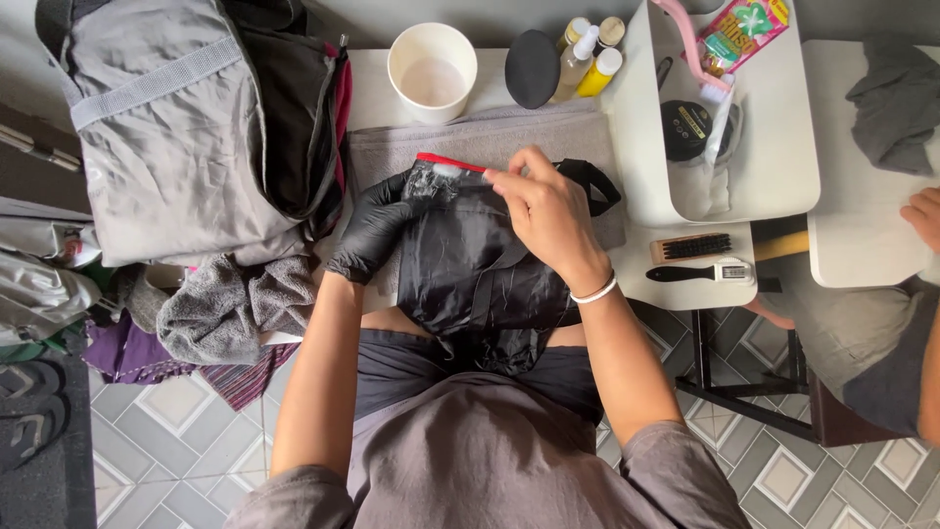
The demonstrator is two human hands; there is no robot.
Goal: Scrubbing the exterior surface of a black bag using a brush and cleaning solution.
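A black bag lies across the person's lap and the near edge of the white table, its long axis running from the lap up toward the far side, the top end pointing at the white cup. The left hand, in a black glove, is closed on the bag's upper left edge and holds it down. The right hand, bare, pinches a red-handled brush — the handle lies crosswise, left to right, over the foamy top of the bag. The bristles are hidden under the fingers, and the bag's lower end is lost in the folds at the lap. A grey towel sits under the bag. Room is tight: a grey backpack crowds the left, a white tray the right, bottles just beyond.
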